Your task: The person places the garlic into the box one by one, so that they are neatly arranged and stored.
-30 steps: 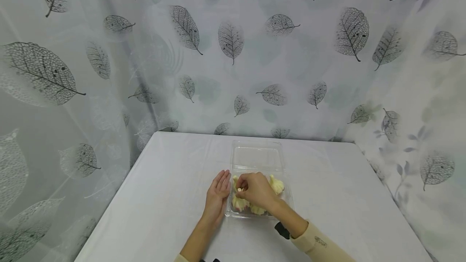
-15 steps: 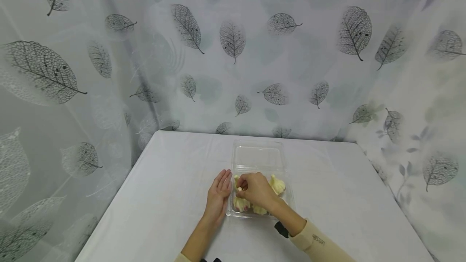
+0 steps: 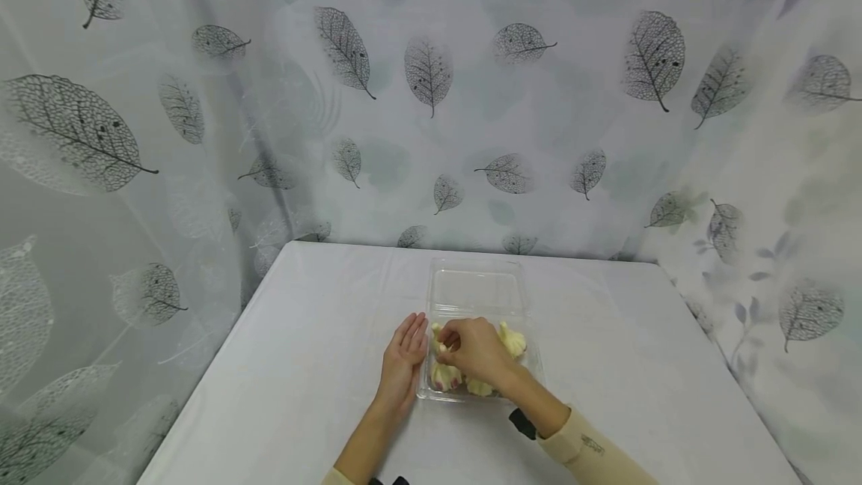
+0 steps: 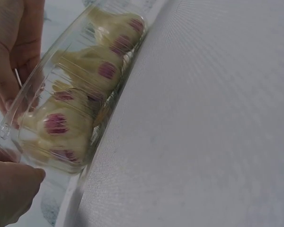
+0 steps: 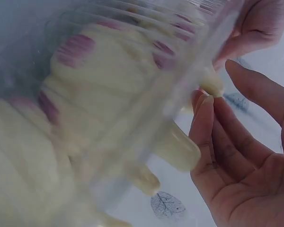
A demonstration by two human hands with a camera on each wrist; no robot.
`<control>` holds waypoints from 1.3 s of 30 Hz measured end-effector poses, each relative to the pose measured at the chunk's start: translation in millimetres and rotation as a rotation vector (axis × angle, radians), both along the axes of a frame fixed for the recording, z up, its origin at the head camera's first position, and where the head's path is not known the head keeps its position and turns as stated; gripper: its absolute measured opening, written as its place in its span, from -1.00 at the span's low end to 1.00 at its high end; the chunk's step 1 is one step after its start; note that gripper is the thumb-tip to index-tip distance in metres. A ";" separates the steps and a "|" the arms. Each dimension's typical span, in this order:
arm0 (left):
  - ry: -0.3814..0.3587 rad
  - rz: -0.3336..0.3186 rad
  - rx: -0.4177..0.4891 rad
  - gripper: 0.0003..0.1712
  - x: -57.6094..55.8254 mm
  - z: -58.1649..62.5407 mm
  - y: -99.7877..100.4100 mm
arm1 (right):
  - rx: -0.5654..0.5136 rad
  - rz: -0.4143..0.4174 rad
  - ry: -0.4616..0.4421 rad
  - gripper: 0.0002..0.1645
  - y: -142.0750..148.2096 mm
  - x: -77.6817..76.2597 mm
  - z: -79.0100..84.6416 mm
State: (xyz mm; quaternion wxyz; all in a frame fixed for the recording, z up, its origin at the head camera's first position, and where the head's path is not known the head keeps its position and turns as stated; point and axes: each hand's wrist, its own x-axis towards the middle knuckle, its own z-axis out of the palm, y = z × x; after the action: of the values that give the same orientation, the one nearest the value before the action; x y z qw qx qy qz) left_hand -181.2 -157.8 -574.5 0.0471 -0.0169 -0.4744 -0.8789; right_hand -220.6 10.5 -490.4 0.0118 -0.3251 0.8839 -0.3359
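Several pale garlic bulbs with purple patches sit in a clear plastic clamshell box [image 3: 423,395], its lid [image 3: 476,287] folded back. My right hand [image 3: 474,350] reaches over the box, thumb and fingertips curled about the stem of the front left garlic bulb [image 3: 446,378]. In the right wrist view that stem [image 5: 212,85] shows between the thumb and the fingertips. Along the box's left wall lies my left hand [image 3: 399,369], palm inward with straight fingers. The left wrist view shows the left hand [image 4: 12,189] at the box's near corner. My right hand hides some bulbs from above.
The box stands on a white-covered table [image 3: 323,335]. Another garlic bulb [image 3: 513,341] is at the back right of the box. A leaf-printed curtain [image 3: 404,133] encloses the table at the back and sides.
The view has shifted very slightly. Both hands, the box and the garlic bulbs keep nearly the same places.
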 end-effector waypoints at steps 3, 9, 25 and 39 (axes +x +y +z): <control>-0.001 0.000 -0.005 -0.22 -0.3 0.1 0.5 | -0.006 -0.010 0.001 -0.77 4.7 2.1 6.2; 0.002 0.000 -0.011 -0.21 0.3 0.6 1.2 | -0.040 -0.043 0.048 -0.79 17.4 5.4 14.5; -0.016 -0.006 0.012 -0.23 0.2 1.6 0.3 | -0.136 -0.192 0.011 -0.90 68.3 7.5 20.0; -0.049 -0.040 -0.027 -0.22 -8.9 7.8 -5.1 | -0.242 -0.351 0.032 -0.81 118.0 -16.5 3.5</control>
State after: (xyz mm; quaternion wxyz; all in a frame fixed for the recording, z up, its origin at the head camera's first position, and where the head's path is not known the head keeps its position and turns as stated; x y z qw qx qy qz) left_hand -190.1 -162.9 -566.6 0.0177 -0.0053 -0.4870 -0.8732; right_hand -237.1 128.4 -486.8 -0.1002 -0.1708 0.8802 -0.4314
